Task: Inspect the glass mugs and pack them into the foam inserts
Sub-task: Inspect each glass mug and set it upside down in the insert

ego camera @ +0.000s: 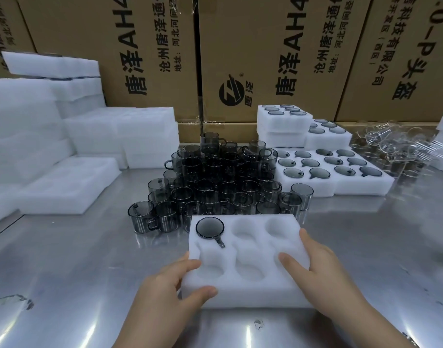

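A white foam insert with six round pockets lies on the steel table in front of me. One smoky grey glass mug sits in its far left pocket, handle pointing toward me; the other pockets hold nothing. My left hand grips the insert's near left corner, thumb on its front edge. My right hand holds the right edge, fingers resting on top. Behind the insert stands a heap of several loose grey mugs, stacked in layers.
Filled foam inserts lie at the right, with more stacked behind. Foam inserts without mugs pile up on the left. Clear glass pieces sit at the far right. Cardboard boxes wall off the back.
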